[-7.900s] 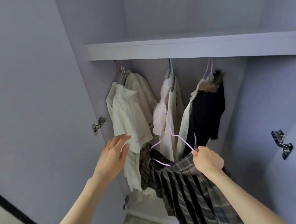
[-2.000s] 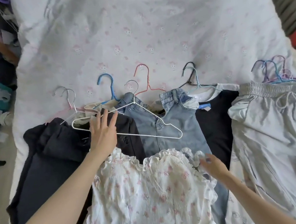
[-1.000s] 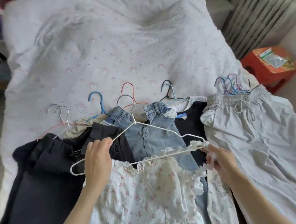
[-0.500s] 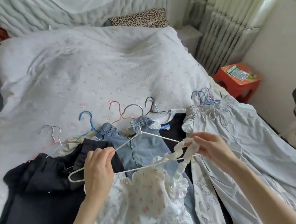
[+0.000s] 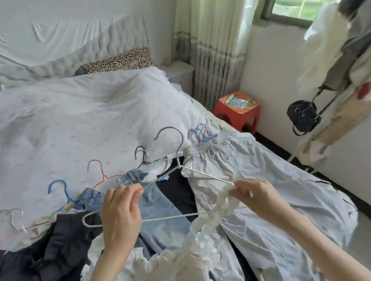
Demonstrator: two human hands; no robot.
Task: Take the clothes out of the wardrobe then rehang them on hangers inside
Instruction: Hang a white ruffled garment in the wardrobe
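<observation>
A white wire hanger [image 5: 165,218] is raised above the bed, its grey hook pointing away from me. My left hand [image 5: 121,216] grips the hanger's left side. My right hand [image 5: 256,195] pinches the frilly strap of a white floral top [image 5: 168,275] at the hanger's right tip. The strap is stretched up from the top, which lies crumpled at the bed's near edge. The wardrobe is out of view.
Clothes lie in a row on the white duvet [image 5: 65,129]: dark garments [image 5: 44,262], jeans [image 5: 154,206], light grey trousers [image 5: 264,189], each with a coloured wire hanger. A red stool [image 5: 237,112] stands right of the bed. A coat rack with a black bag [image 5: 303,115] stands at far right.
The hanger has risen and tilted, hook up and away. My right hand has pulled the top's strap up onto the hanger's right end. The view has swung up toward the window.
</observation>
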